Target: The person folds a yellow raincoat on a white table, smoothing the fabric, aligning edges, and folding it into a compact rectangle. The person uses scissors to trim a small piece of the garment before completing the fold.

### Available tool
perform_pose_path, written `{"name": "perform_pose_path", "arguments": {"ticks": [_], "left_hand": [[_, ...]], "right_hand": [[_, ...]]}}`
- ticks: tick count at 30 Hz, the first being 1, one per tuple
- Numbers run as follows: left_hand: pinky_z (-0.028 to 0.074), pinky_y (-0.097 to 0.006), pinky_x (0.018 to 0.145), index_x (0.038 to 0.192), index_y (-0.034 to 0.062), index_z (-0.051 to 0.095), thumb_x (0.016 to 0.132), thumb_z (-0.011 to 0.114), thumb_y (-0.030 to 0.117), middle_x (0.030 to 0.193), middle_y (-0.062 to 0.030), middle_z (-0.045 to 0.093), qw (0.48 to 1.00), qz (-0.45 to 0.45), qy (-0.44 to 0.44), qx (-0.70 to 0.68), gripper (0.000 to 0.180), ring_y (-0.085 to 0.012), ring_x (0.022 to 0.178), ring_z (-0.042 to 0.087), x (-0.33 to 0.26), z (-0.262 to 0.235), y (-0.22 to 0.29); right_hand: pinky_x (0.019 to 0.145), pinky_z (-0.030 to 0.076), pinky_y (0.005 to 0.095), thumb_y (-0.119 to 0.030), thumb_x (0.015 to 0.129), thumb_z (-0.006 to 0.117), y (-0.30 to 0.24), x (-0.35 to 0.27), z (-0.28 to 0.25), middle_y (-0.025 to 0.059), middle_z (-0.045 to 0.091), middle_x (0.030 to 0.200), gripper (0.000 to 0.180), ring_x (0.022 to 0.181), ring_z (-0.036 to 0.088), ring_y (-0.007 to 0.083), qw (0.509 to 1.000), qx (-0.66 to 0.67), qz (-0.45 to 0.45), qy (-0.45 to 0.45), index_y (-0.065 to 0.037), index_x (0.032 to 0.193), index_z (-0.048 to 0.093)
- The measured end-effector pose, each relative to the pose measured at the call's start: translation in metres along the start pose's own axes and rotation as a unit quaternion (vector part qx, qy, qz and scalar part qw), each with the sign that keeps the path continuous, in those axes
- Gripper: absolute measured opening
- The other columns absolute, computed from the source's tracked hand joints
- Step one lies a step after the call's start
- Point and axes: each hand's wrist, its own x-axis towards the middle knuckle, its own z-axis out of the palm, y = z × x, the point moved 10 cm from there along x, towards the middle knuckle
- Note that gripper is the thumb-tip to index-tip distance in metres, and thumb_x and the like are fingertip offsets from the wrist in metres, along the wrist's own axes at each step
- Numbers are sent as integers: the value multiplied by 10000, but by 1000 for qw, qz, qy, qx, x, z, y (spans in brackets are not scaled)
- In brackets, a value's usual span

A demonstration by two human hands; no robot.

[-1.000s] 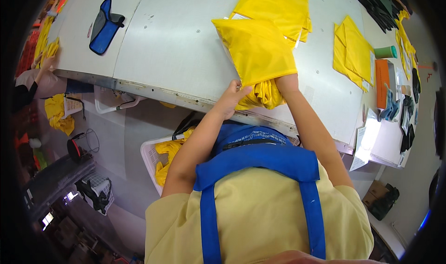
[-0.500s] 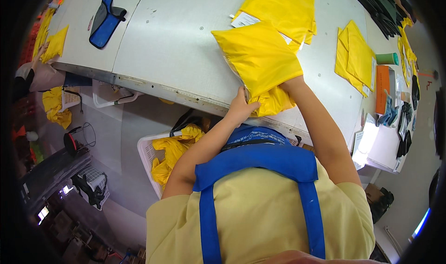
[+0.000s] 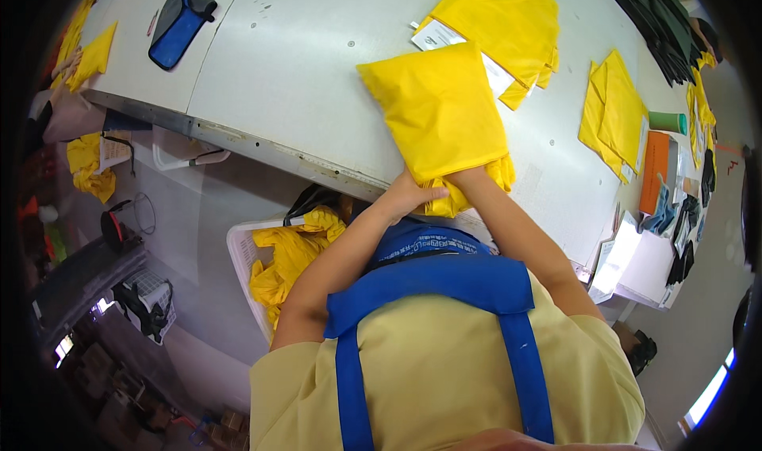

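Observation:
A plump yellow fabric pouch (image 3: 440, 114) lies at the table's near edge, its lower side toward me. Bunched yellow fabric (image 3: 449, 205) hangs out below that side. My left hand (image 3: 409, 193) is closed on the pouch's lower left corner, with the thumb across the fabric and the other fingers partly covered. My right hand (image 3: 470, 180) reaches in at the lower edge, and the pouch hides its fingers. Just beyond the pouch lie flat yellow pouches (image 3: 504, 23) with white labels (image 3: 436, 35).
More flat yellow pouches (image 3: 613, 118) lie to the right, near a green roll (image 3: 667, 122) and an orange box (image 3: 655, 165). A blue-and-grey pouch (image 3: 178, 34) lies far left. Below the table stands a white basket (image 3: 244, 264) of yellow fabric. A co-worker's hand (image 3: 70, 64) shows at the far left.
My right hand has moved left and down from the pouch's right side to its lower edge, closer to my left hand. The pouch has turned, so its lower edge lies more level.

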Motion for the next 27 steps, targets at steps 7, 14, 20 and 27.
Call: {"name": "perform_pose_path", "arguments": {"ticks": [7, 14, 20, 27], "left_hand": [[284, -319, 1069, 1444, 39, 120, 707, 619, -76, 1404, -136, 339, 994, -27, 86, 64, 898, -240, 1308, 335, -2, -24, -15], [285, -312, 1067, 1438, 22, 138, 705, 612, -77, 1394, -132, 357, 992, -26, 45, 114, 879, -234, 1296, 350, 3, -27, -26], [321, -326, 1055, 1395, 30, 205, 712, 626, -119, 1345, -129, 399, 992, 53, 117, 8, 817, -229, 1265, 390, 4, -34, -19], [346, -329, 1031, 1366, 42, 198, 722, 614, -113, 1308, -129, 405, 983, 37, 180, -19, 782, -230, 1247, 395, -9, -56, -24]], "right_hand": [[1131, 156, 424, -464, 862, 526, -10, 45, 37, 116, 291, 1483, 664, 1374, 237, 297, 986, 79, -68, -132, -155, 1422, 344], [1127, 166, 427, -472, 856, 530, -26, 73, 48, 114, 305, 1476, 666, 1369, 248, 300, 988, -10, -97, -117, -154, 1415, 356], [1124, 175, 430, -479, 852, 534, -30, 77, 53, 113, 318, 1470, 667, 1364, 257, 303, 974, -50, -137, -175, -154, 1409, 367], [1091, 265, 402, -466, 829, 573, 21, -3, -12, 89, 417, 1414, 627, 1325, 337, 295, 976, -4, -28, -216, -151, 1356, 446]]}}
